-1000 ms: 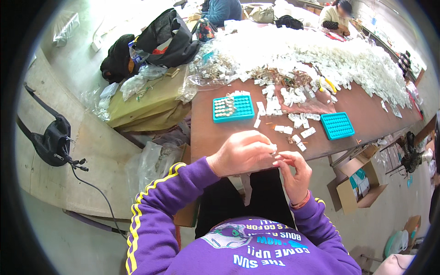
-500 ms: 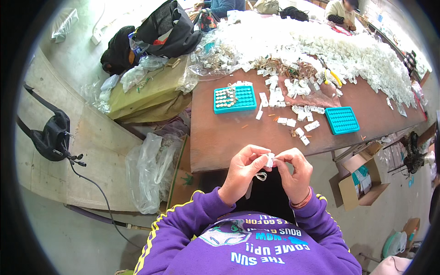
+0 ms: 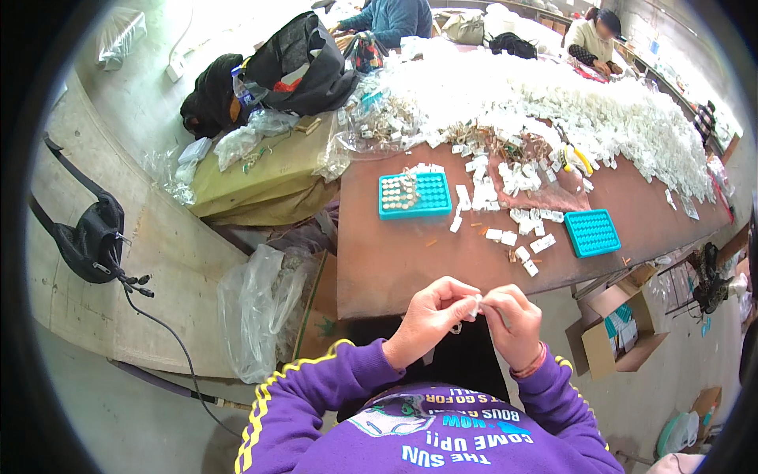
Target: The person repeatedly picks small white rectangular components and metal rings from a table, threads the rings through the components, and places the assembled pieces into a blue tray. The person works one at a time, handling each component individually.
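A small white plastic piece (image 3: 475, 306) is held up in front of my body, just off the table's near edge. The fingers of my left hand (image 3: 426, 322) are closed on its left side. From the right, my right hand (image 3: 515, 330) pinches the same piece, its thumb and fingertips pressed in against it. Most of the piece is covered by the fingers, so its exact shape is hidden. A small pale loop, partly hidden, hangs just under the left fingertips.
On the brown table (image 3: 379, 272) lie a turquoise tray partly filled with round pieces (image 3: 414, 212), another turquoise tray (image 3: 592, 234), yellow-handled pliers (image 3: 583, 161) and a large heap of white pieces (image 3: 568, 103). An open cardboard box (image 3: 624, 340) stands right. Two people sit across.
The view has tilted, so the table sits lower in it. My right fingers have curled in closer around the white piece, which now shows less. Both hands stay together.
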`<state>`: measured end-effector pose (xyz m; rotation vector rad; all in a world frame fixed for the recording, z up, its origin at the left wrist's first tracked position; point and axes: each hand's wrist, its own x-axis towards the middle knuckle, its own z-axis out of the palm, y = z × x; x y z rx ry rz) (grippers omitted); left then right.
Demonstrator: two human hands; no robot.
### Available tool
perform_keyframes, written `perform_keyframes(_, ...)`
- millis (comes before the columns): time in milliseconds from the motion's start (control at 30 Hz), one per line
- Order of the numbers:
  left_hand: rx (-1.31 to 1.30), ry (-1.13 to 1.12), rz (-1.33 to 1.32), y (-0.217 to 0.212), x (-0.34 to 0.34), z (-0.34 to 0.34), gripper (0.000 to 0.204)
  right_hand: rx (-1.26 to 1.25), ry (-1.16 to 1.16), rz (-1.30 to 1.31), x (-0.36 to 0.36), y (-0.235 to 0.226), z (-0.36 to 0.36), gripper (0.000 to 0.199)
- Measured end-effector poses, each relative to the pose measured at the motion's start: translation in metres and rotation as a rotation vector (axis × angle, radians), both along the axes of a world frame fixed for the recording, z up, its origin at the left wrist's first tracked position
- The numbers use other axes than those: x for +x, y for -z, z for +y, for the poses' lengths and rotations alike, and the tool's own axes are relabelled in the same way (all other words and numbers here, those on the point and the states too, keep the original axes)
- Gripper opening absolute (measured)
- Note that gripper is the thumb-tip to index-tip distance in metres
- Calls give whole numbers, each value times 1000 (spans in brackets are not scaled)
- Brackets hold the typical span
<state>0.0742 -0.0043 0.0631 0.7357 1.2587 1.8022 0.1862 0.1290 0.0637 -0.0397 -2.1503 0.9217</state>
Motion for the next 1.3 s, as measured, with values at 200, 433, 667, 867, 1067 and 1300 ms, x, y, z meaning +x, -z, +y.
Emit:
perform_keyframes(200,-215,-776,2058,-69,-158,75,37,-338,238,45,30,8,9,15)
perform_keyframes(433,-378,-211,1947,-6,-175,133,33,-349,276,-39,39,26,15,7)
perform_keyframes(667,-647,53,1871,10,-178,162,31,-428,214,-98,43,33,14,7)
perform_keyframes(867,-225,-128,1537,-3,-146,145,23,-384,180,-103,35,25,15,7)
perform_keyframes(1067,31,-509,1057,0,-89,47,10,-165,80,-110,-38,-7,40,8)
perform_keyframes(1300,163,-573,45,39,-73,-33,11,466,-61,-216,-199,-14,52,16)
